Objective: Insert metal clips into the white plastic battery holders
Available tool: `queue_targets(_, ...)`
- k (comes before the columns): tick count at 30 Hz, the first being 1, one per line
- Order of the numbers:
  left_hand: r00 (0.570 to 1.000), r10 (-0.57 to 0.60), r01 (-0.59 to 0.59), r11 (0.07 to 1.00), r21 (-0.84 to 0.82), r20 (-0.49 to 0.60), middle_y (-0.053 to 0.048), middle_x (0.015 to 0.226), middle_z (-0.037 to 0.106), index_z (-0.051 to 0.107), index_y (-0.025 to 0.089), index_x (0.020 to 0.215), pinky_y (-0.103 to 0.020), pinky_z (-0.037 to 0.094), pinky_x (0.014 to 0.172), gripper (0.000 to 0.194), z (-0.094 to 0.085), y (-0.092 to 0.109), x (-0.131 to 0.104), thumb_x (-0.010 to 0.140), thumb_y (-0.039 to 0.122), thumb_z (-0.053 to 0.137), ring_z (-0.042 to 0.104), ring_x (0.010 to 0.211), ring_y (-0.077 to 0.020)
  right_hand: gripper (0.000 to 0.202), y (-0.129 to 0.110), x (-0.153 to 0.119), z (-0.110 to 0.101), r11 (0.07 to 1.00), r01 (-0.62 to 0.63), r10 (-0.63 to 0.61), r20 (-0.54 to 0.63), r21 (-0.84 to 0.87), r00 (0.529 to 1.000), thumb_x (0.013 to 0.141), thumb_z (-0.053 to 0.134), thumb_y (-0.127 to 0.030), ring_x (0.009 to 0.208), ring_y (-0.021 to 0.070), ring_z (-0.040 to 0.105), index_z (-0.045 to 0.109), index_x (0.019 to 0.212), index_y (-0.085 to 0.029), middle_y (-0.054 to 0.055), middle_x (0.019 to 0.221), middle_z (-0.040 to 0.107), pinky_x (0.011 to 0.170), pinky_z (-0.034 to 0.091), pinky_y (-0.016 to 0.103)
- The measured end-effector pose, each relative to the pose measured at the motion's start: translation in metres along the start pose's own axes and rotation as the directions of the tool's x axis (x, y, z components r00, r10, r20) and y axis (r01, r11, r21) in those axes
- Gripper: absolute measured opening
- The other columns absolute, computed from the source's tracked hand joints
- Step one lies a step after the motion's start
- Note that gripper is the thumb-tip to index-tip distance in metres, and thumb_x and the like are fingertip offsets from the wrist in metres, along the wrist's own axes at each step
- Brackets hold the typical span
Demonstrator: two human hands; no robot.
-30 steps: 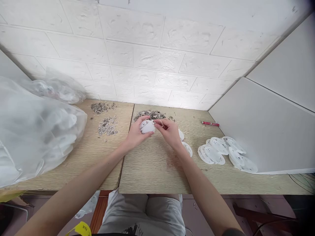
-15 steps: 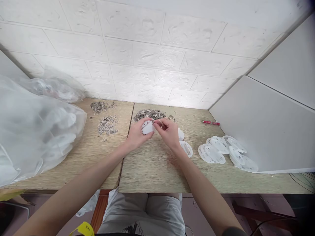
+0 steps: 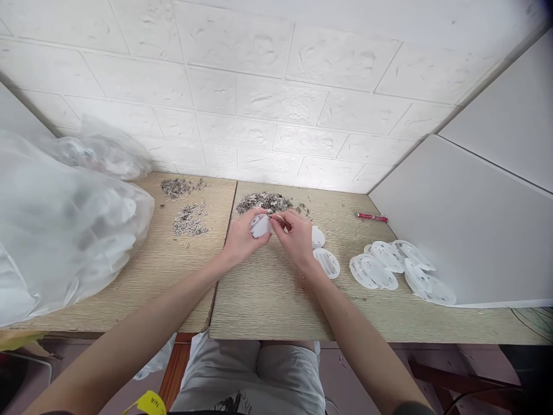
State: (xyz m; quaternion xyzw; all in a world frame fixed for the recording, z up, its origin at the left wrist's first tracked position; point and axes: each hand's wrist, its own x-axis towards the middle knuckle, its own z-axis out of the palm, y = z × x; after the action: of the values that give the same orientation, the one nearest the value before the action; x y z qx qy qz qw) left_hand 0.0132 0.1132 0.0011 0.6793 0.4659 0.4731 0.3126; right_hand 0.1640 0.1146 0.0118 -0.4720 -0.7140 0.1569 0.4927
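My left hand (image 3: pixel 242 235) grips a round white plastic disc (image 3: pixel 260 227) by its edges, thumb below and fingers above. At the disc's right edge, the thumb and forefinger of my right hand (image 3: pixel 294 235) are pinched together. What small piece they hold, if any, is too small to make out. Just behind both hands lies a heap of small metal parts (image 3: pixel 263 200). Two more white discs (image 3: pixel 327 263) rest on the table beside my right wrist, the rear one partly covered by the hand.
Several white discs (image 3: pixel 374 271) lie overlapped at the right, near a grey panel (image 3: pixel 470 230). A red tool (image 3: pixel 371 217) lies behind them. Two piles of small metal pieces (image 3: pixel 190 219) sit left of the table seam. A large plastic bag of discs (image 3: pixel 64 230) fills the left side.
The view has shifted very slightly. Both hands stay at the same place, with the disc still in my left hand and my right fingers at its edge.
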Motion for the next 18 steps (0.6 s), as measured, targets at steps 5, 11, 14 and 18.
queue_targets(5, 0.999, 0.034, -0.034, 0.997, 0.073, 0.010, -0.004, 0.103, 0.067, 0.062, 0.022, 0.105, -0.034, 0.045, 0.085, 0.039, 0.000, 0.001, -0.001, 0.066, 0.020, 0.069, 0.061, 0.093, -0.0235, 0.015, 0.002, -0.002, 0.004, 1.000, 0.010, -0.009, 0.025, -0.013, 1.000, 0.085, 0.054, -0.024, 0.059, 0.0147, 0.049, 0.066, 0.076, -0.021, 0.002, 0.069, 0.059, 0.057, 0.041, 0.029)
queue_targets(11, 0.999, 0.021, -0.024, 0.992, 0.124, 0.029, -0.004, 0.100, 0.067, 0.061, 0.021, 0.108, -0.035, 0.047, 0.083, 0.039, 0.002, -0.001, -0.001, 0.069, 0.022, 0.067, 0.062, 0.089, -0.0224, 0.014, 0.003, -0.003, 0.007, 0.999, 0.010, -0.010, 0.024, -0.032, 1.000, 0.084, 0.053, -0.022, 0.060, 0.0150, 0.050, 0.066, 0.077, -0.021, 0.003, 0.071, 0.059, 0.057, 0.041, 0.029)
queue_targets(14, 0.999, -0.053, 0.052, 0.997, 0.062, 0.011, -0.004, 0.096, 0.066, 0.059, 0.021, 0.111, -0.034, 0.049, 0.078, 0.042, 0.003, -0.004, 0.001, 0.070, 0.026, 0.068, 0.062, 0.084, -0.0207, 0.015, 0.000, -0.001, 0.003, 0.999, 0.019, -0.020, -0.034, -0.026, 0.999, 0.086, 0.052, -0.023, 0.061, 0.0148, 0.049, 0.066, 0.081, -0.021, 0.003, 0.074, 0.060, 0.058, 0.041, 0.029)
queue_targets(18, 0.993, -0.118, 0.118, 0.990, -0.078, 0.010, -0.005, 0.097, 0.065, 0.057, 0.020, 0.118, -0.031, 0.052, 0.070, 0.050, 0.003, -0.008, 0.002, 0.070, 0.028, 0.070, 0.061, 0.081, -0.0191, 0.014, -0.002, 0.003, -0.007, 0.999, -0.022, 0.026, -0.160, 0.033, 0.987, 0.086, 0.055, -0.028, 0.062, 0.0145, 0.048, 0.067, 0.083, -0.020, 0.002, 0.072, 0.057, 0.059, 0.041, 0.029)
